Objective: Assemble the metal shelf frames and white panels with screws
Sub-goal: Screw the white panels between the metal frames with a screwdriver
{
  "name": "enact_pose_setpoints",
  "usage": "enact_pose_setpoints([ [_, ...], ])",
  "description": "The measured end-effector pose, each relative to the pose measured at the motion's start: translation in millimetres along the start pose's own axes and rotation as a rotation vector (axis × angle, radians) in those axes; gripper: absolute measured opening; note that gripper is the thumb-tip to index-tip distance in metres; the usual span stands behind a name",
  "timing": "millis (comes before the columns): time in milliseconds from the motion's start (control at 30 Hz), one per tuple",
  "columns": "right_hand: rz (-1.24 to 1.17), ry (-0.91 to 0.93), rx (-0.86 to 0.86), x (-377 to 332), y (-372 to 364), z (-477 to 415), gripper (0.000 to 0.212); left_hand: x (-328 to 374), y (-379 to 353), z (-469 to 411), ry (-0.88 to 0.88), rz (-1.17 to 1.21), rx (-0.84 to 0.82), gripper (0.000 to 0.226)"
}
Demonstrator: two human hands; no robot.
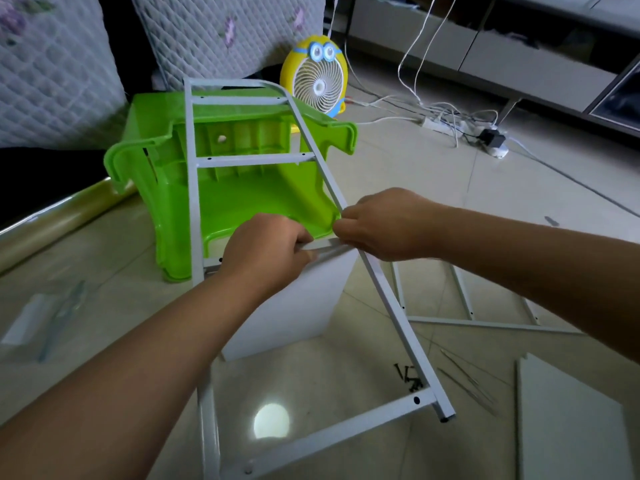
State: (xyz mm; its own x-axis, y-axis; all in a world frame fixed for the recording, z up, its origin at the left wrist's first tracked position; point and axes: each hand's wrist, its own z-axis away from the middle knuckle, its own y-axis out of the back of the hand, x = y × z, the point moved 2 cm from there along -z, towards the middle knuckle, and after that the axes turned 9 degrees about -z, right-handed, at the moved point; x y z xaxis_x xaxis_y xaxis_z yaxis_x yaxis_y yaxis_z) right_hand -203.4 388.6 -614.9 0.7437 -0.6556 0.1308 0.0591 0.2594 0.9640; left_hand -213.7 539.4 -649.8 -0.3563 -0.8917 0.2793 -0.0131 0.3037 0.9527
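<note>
A white metal ladder-shaped shelf frame (192, 188) leans tilted against an overturned green plastic stool (242, 199). A white panel (294, 306) stands under the frame's middle crossbar. My left hand (266, 247) grips the top edge of the panel at that crossbar. At the frame's right rail, where the crossbar meets it, the curled fingers of my right hand (388, 223) pinch something too small to make out. A pile of black screws (410, 377) lies on the floor by the rail's lower end.
A second metal frame (485, 323) lies flat on the tiled floor at right, and another white panel (571, 427) at the lower right. A yellow fan (317, 77) and tangled cables with a power strip (446, 124) sit behind. Plastic packaging (41, 317) lies at left.
</note>
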Motion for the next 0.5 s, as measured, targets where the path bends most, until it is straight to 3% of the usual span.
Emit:
enact_pose_setpoints([
  [100,0.038,-0.217,0.019,-6,-6,-2,0.026,0,0,0,0.004,0.004,0.017,0.023],
  [233,-0.18,-0.56,-0.094,-15,-8,-16,0.021,-1,-1,-1,0.024,0.039,0.019,0.025],
  [400,-0.107,-0.416,-0.095,-6,-1,-11,0.03,-1,-3,-2,0.051,0.055,0.027,0.027],
  [500,0.022,-0.211,-0.071,-2,-2,-2,0.026,-2,-3,-3,0.064,0.061,0.026,0.025],
])
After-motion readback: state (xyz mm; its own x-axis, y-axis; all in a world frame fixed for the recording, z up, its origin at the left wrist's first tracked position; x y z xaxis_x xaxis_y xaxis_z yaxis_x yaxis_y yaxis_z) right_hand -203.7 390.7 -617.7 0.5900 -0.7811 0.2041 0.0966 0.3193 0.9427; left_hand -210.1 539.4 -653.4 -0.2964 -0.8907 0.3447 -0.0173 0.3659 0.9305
